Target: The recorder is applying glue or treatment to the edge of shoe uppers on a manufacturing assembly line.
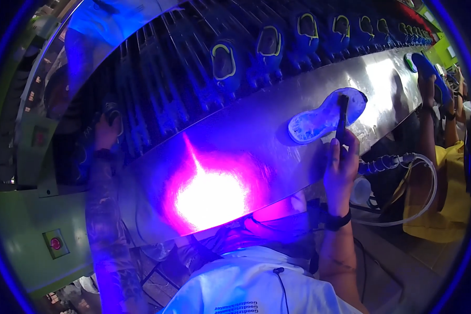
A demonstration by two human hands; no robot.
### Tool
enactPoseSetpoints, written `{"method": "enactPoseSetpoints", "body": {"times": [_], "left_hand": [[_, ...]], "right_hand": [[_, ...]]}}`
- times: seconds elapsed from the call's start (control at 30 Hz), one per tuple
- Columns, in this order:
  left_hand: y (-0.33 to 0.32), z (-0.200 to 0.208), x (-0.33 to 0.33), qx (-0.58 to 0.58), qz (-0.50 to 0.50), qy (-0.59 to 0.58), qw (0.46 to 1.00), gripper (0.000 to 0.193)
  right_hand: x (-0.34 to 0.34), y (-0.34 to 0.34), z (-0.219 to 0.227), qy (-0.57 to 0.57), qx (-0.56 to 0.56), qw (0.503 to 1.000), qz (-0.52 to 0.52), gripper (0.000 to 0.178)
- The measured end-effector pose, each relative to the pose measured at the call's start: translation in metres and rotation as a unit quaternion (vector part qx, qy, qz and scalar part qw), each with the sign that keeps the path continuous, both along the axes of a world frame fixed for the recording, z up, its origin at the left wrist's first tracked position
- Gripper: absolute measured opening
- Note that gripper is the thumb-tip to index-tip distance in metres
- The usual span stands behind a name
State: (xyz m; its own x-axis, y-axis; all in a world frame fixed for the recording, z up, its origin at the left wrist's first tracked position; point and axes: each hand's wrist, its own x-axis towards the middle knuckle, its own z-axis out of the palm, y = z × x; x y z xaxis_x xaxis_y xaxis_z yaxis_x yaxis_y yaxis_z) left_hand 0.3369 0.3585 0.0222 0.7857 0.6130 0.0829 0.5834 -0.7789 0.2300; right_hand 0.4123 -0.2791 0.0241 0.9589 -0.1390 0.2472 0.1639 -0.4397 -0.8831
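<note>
My right hand (342, 159) grips the dark handle of a brush (342, 118), whose tip rests over the wide end of a white shoe sole (303, 128). The sole lies inner side up on a metal table (256, 136). Far to the left, my left hand (107, 132) reaches to the edge of the dark rack. Its fingers curl around a dark shoe (111, 111), though deep shadow hides most of its shape.
Several dark shoes with pale collar rims (224, 63) stand in a row on a slatted conveyor (167, 99) behind the table. Bright pink-violet light glares off the near tabletop. At right, another person's arm (427, 99) holds a blue-lit sole; a clear hose (434, 183) loops below. A green panel (21, 235) with a red button stands left.
</note>
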Motion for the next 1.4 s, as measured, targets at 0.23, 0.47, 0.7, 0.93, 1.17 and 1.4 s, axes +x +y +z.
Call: {"method": "enactPoseSetpoints", "body": {"times": [0.23,0.47,0.7,0.93,1.17,1.4], "left_hand": [[0.006,0.03,-0.021,-0.121,0.013,0.017,0.992,0.065],[0.049,-0.016,-0.023,0.027,0.016,0.046,0.998,0.082],[0.194,0.012,-0.148,0.217,0.008,0.128,0.968,0.058],[-0.083,0.068,-0.225,-0.304,0.03,-0.185,0.934,0.062],[-0.186,0.103,-0.217,-0.318,-0.136,0.018,0.938,0.073],[-0.262,0.126,-0.129,-0.053,-0.391,-0.023,0.918,0.088]], "right_hand": [[0.013,0.013,0.016,0.034,-0.019,0.998,0.04,0.028],[-0.01,0.037,0.033,0.116,0.169,0.977,0.063,0.025],[-0.038,0.073,0.019,0.093,0.18,0.943,0.263,0.028],[-0.043,0.058,0.021,0.098,0.104,0.965,0.221,0.025],[-0.039,0.078,0.031,0.103,0.038,0.971,0.214,0.027],[-0.039,0.078,-0.003,0.096,0.108,0.965,0.217,0.029]]}}
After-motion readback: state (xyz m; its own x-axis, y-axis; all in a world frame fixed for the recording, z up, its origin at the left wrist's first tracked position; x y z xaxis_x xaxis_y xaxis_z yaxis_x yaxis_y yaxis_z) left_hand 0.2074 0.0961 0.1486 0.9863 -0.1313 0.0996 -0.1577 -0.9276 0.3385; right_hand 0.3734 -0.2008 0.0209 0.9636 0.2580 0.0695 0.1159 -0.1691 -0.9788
